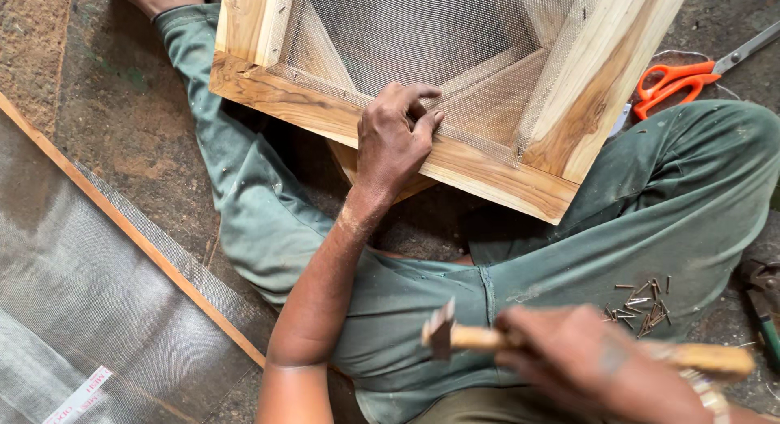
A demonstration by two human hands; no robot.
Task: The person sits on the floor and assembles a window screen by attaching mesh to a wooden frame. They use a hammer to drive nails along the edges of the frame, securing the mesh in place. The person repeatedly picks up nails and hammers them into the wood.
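Dirt floor (122, 131): one mesh frame (455, 160) under left hand (394, 140); right hand (573, 359) grip holding one hammer (463, 336).

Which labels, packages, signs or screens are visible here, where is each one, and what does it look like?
Label strip: on the mesh sheet at the bottom left, lying slanted; a narrow white rectangle with small red print.
No packages, signs or screens are visible.

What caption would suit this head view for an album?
Seated on the floor, left hand pressing mesh onto a wooden frame, right hand gripping a hammer.
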